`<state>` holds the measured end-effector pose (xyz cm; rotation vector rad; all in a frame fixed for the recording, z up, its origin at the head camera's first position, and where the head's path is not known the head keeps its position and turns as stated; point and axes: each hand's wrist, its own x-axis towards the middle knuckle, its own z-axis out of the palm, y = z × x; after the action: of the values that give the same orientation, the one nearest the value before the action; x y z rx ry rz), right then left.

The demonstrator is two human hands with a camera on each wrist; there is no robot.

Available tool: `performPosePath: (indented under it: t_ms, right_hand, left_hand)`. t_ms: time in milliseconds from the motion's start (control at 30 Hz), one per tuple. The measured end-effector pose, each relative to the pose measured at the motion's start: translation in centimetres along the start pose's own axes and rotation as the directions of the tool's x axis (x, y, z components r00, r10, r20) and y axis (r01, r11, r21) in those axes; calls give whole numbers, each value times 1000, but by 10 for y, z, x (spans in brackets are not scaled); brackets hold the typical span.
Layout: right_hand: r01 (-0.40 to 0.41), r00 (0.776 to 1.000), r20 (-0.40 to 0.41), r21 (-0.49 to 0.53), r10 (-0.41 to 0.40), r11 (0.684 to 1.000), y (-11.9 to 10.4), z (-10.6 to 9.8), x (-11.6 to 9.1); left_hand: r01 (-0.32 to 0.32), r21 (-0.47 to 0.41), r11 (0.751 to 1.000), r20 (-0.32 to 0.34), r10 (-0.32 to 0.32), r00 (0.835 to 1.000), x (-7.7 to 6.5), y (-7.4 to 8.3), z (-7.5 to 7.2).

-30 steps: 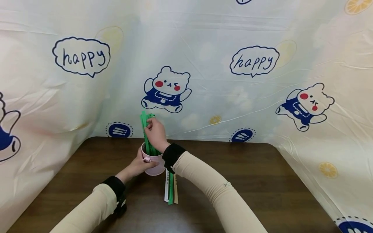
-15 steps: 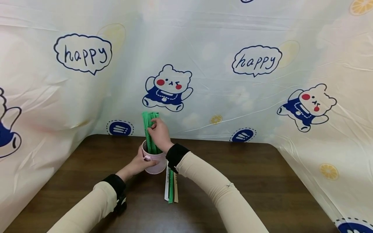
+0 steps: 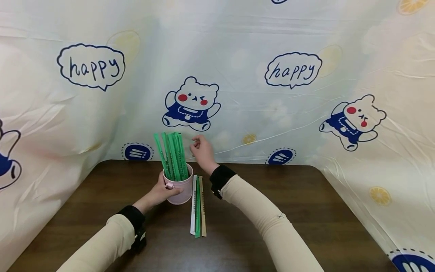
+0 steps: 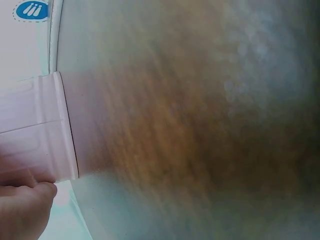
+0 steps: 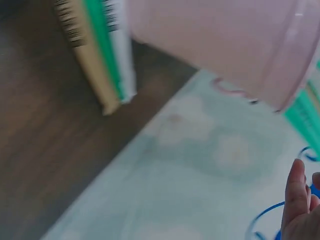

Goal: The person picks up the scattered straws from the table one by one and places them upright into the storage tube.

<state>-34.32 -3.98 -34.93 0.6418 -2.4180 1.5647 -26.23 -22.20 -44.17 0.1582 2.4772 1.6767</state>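
Note:
A small pink bucket [image 3: 182, 192] stands upright near the middle of the table, tilted slightly if at all. Several long thin green wrapped sticks [image 3: 174, 155] with dark print lean in it and rise well above its rim. My left hand [image 3: 159, 192] grips the bucket's left side, thumb across the front; the left wrist view shows fingers [image 4: 25, 210] against the pink wall. Right of the sticks, my right hand [image 3: 204, 151] hovers apart from them with bent, relaxed fingers and nothing in it. In the right wrist view a raised finger [image 5: 296, 192] shows below the bucket's rim.
Beside the bucket, on the brown table [image 3: 258, 211], lie three slim sticks: a white one [image 3: 193, 211], a green one [image 3: 198, 215] and a tan one [image 3: 203, 211]. Behind the table hangs a printed curtain [image 3: 244, 109] with bears and lettering.
My right hand has let go of the green sticks and moved off to the right. The sticks now spread a little to the left, while my left hand stays on the bucket.

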Motion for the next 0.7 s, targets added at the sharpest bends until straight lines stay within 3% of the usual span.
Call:
performPosePath:
  t_ms: [133,300,500,700]
  right_hand:
    - [-32,999,8,-39,32,999,26,-4,-9]
    - [-105,987,105,-156,122,982,56,-2,-26]
    - [-267,922,213,-250,322,931,74,2,-42]
    - [-329,886,249,-258,392,908,86,7,-49]
  left_hand:
    - [18,8,1000,-6,-17,1000,-1,-3,0]
    - [25,5,1000,-8,-25,1000,-2,-3,1]
    - [32,-6,999,0,-32,999,1,-2,-1]
    - [38,-6,999,-3,-38,999,4,-3,-1]
